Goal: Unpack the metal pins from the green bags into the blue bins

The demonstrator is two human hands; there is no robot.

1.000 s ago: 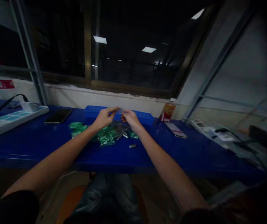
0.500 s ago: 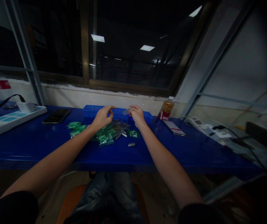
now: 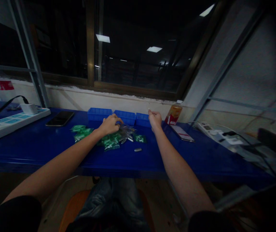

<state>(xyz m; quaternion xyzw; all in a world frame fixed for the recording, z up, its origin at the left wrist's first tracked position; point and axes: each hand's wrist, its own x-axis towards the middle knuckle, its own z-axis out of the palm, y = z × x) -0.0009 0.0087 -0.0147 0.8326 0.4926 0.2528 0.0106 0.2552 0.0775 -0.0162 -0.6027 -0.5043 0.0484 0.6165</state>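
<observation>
My left hand is over the pile of small bags, its fingers apart and reaching toward the clear bags. Under and beside it lie green bags, with more green bags to the left. Raised near the right blue bin, my right hand has its fingertips pinched together; what they hold, if anything, is too small to name. A small metallic cylinder lies in front of the pile, and a single green bag sits right of it.
Two more blue bins stand by the wall. Left are a dark phone, power strip and large bottle. Right are a drink bottle, another phone and cables.
My right hand has moved right, away from the middle bin, and the clear bag at its fingers no longer shows clearly. My left hand has lowered and shifted right onto the pile.
</observation>
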